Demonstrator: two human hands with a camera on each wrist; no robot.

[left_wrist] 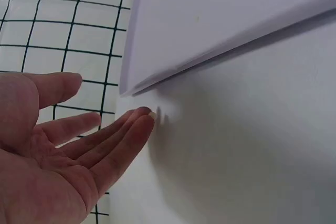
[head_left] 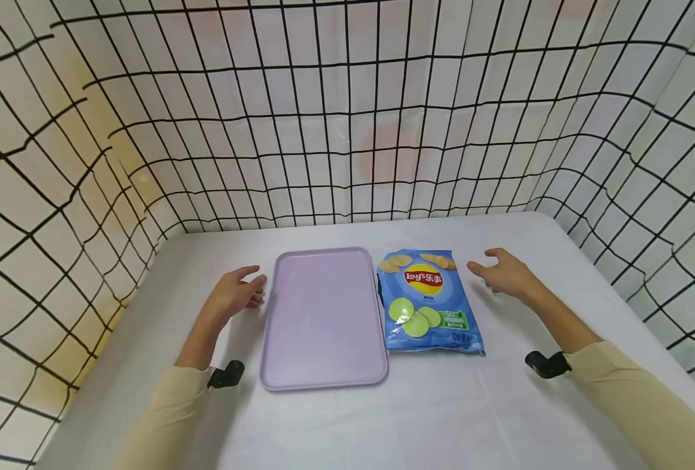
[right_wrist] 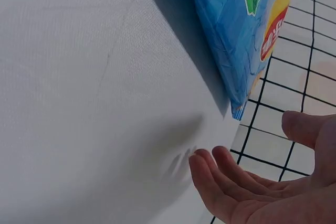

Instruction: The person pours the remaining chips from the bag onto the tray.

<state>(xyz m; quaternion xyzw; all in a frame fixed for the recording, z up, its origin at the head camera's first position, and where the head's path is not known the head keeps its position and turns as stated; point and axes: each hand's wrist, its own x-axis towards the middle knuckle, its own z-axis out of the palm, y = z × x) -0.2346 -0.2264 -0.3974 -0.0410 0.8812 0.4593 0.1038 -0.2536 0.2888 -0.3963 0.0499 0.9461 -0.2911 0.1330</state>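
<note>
A blue Lay's chip bag lies face up on the white table, its left edge against or just over the right rim of a pale purple tray. My left hand hovers left of the tray, fingers loosely spread and holding nothing. In the left wrist view, that hand is apart from the tray's edge. To the right of the bag is my right hand, also holding nothing. The right wrist view has the relaxed fingers of this hand a short gap from the chip bag.
Black wire grid panels backed by white sheeting stand along the back and both sides of the table. Each sleeve cuff carries a small black device, one on the left and one on the right.
</note>
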